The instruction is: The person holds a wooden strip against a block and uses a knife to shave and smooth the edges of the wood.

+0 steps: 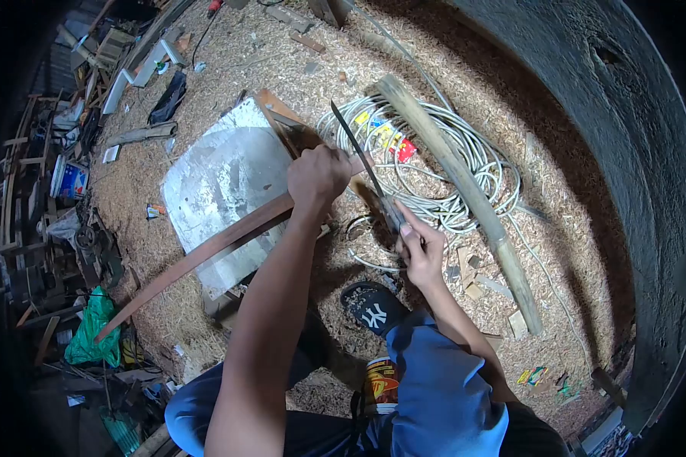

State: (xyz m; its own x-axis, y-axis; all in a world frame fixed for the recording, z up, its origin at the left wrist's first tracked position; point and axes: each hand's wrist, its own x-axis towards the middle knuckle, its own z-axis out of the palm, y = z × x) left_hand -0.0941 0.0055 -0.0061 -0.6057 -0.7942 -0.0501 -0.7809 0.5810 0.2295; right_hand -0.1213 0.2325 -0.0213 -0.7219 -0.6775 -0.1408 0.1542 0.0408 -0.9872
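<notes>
A long reddish-brown wooden strip (206,254) runs diagonally across a whitish, worn board (219,183). Near its upper right end my left hand (318,177) is wrapped round it. My right hand (421,247) grips the handle of a long, dark, narrow blade (360,158), which looks like a machete or a saw. The blade points up and left, and crosses the strip's end just right of my left hand. Whether the blade touches the wood I cannot tell.
Coiled grey cable (484,171) lies beyond my right hand, with a wooden pole (465,179) across it. A dark curved wall (617,114) bounds the right. Scrap wood and a green bag (95,327) lie left. A sandalled foot (373,308) rests below, near a colourful container (381,385).
</notes>
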